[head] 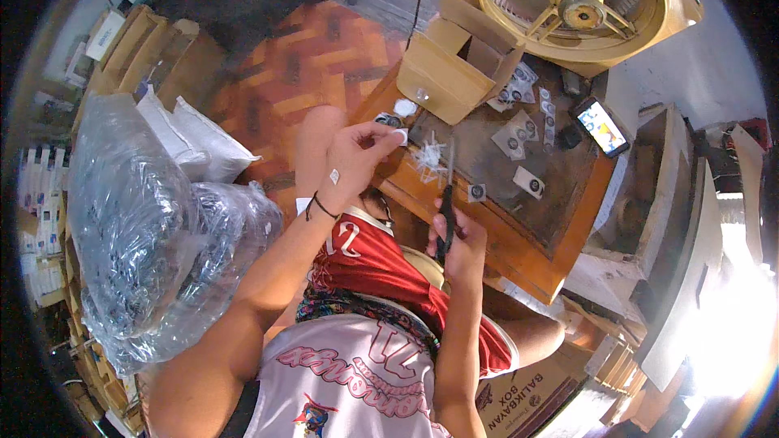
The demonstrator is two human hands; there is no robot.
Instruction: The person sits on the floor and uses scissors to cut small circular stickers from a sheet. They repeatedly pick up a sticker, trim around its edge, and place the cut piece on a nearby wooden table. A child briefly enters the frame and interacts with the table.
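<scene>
My left hand pinches a small white sticker piece between thumb and fingers, above the near left edge of the wooden table. My right hand grips black-handled scissors, their blades pointing away from me over the table edge. Between the hands lies a heap of thin white paper strips. A small square with a dark round print lies right of the blades, and a longer piece with a similar print is farther right. More printed sheets lie behind them.
An open cardboard box stands at the table's far side, before a large yellowish fan housing. A lit smartphone rests at the right. Clear plastic-wrapped bundles and white sacks are at my left.
</scene>
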